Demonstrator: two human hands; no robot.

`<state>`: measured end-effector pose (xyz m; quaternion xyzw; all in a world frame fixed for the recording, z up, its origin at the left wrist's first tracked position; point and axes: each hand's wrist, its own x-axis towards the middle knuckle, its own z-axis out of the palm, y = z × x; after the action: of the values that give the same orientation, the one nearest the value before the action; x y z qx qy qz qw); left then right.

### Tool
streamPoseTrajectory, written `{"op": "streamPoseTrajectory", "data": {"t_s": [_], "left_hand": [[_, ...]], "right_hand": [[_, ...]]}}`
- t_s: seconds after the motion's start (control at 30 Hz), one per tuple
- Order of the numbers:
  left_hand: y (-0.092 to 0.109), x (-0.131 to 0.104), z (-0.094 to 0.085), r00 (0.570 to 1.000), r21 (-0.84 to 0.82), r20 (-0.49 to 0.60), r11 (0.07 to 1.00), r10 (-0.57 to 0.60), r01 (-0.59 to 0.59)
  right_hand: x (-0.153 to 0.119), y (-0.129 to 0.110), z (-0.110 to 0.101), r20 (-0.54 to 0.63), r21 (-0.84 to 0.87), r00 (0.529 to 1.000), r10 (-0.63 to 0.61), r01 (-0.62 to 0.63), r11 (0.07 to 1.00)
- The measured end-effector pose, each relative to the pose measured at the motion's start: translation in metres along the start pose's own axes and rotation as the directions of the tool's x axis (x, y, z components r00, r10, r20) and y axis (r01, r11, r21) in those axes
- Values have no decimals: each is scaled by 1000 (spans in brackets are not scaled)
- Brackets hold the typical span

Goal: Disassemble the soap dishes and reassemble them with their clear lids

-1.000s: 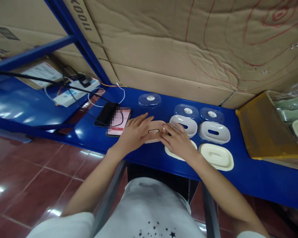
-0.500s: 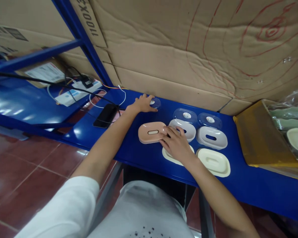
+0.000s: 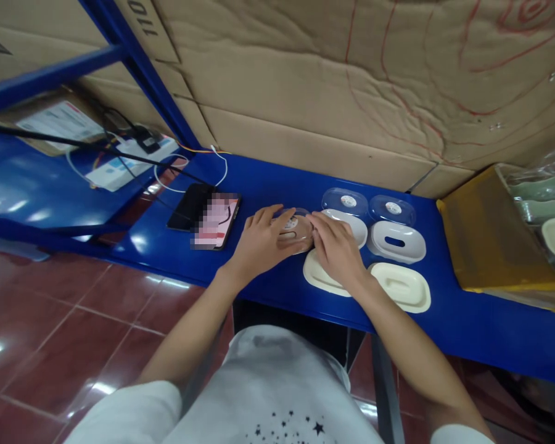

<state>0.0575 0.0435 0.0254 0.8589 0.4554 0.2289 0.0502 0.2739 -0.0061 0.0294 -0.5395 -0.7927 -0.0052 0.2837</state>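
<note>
At the far left, a white power strip (image 3: pixel 132 165) lies on a blue shelf (image 3: pixel 41 197), with a labelled package (image 3: pixel 58 126) behind it. Next, on the blue counter (image 3: pixel 263 179), a black object (image 3: pixel 185 206) sits against a flat device (image 3: pixel 219 225) with a lit pink screen, partly blurred out. To the right of the screen is the left hand (image 3: pixel 258 240), fingers and thumb curved around the left end of a clear lid (image 3: pixel 300 223) and holding it. The clear lid, with a round sticker, sits over the peach dish (image 3: pixel 304 239), near the middle of the counter. The right hand (image 3: pixel 337 245) has its fingers close together, tips at the right end of the clear lid; whether it grips or only presses, I cannot tell. That hand partly covers a white dish (image 3: pixel 361 233) and a cream dish (image 3: pixel 321 276); behind them lies a spare lid (image 3: pixel 341 200). Further right, from back to front, come another lid (image 3: pixel 392 209), a slotted white dish (image 3: pixel 402 239) and a second cream dish (image 3: pixel 400 285). At the far right stands a cardboard box (image 3: pixel 494 246) with green wavy pieces (image 3: pixel 548 191) inside
</note>
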Motion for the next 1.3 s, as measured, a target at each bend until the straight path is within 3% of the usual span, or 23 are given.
{"op": "streamPoseTrajectory", "data": {"t_s": [0.37, 0.57, 0.7, 1.3], "left_hand": [[4, -11, 5, 999, 47, 33, 999, -23, 22], [-15, -26, 4, 991, -35, 80, 994, 108, -105], [-23, -33, 8, 992, -92, 41, 989, 124, -119], [-21, -39, 18, 988, -62, -31, 986, 152, -154]], "right_hand": [[-2, 0, 0, 155, -26, 981, -120, 125, 992], [-5, 2, 0, 232, -12, 963, -139, 146, 989], [-6, 6, 4, 244, -27, 952, -186, 199, 980], [-5, 7, 7, 233, -89, 952, -200, 225, 970]]}}
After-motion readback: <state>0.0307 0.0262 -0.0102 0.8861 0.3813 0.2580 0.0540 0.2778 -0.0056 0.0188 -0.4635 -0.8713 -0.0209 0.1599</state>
